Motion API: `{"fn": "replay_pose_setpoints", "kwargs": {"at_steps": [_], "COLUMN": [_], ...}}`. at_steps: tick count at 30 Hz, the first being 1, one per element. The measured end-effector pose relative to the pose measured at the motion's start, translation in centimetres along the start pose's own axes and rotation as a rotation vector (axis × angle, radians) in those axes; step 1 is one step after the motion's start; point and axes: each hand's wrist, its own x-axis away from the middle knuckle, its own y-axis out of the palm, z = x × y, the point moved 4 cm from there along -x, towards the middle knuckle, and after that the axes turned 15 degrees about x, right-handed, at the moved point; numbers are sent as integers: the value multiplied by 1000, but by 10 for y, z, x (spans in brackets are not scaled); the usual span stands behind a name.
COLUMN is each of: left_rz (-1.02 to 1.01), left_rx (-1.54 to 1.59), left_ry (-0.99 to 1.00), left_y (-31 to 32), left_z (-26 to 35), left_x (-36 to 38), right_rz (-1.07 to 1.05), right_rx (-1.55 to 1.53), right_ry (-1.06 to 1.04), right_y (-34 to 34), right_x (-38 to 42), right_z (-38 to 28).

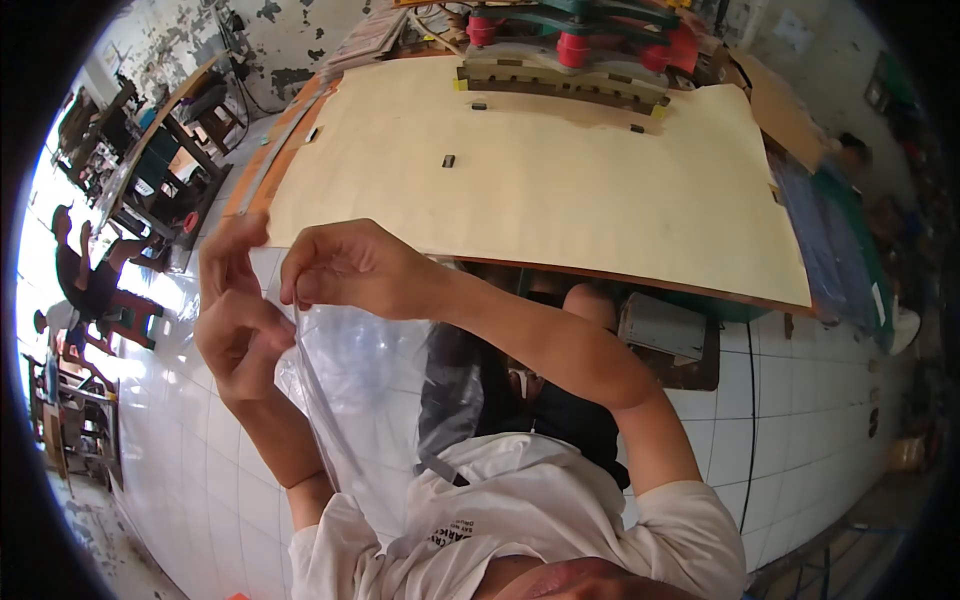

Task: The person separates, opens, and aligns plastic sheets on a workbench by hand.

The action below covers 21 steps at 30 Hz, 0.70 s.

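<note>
My right hand [355,270] pinches the top edge of a clear plastic bag [365,370] between thumb and fingertips. The bag hangs down in front of my body, with a folded edge running toward my left sleeve. Just beside it, my left hand [240,325] is curled at the bag's upper edge, its thumb against the film; its fingers are slightly blurred, and part of its grip is hidden. Both hands are raised near the front left corner of a table covered with a cream sheet [560,190].
Small dark pieces, one a black block [448,161], lie on the sheet. A metal frame with red fittings [573,50] stands at the back. Blue plastic [825,235] hangs at the right. Under the table is a grey box [662,327]. Another person [90,270] sits far left.
</note>
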Motion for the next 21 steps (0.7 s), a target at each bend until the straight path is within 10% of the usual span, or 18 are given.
{"fn": "replay_pose_setpoints", "kwargs": {"at_steps": [7,17,21], "left_rz": [-427,-41,78], "left_rx": [11,-155,-199], "left_ry": [-172,-508,-566], "left_y": [-7,-55,-83], "left_z": [2,-11,-40], "left_x": [-20,-27,-24], "right_rz": [-29,333,53], "right_rx": [-185,327,156], "right_ry": [69,95,291], "right_y": [10,-19,-51], "right_x": [-14,-8,48], "right_z": [45,27,-24]}}
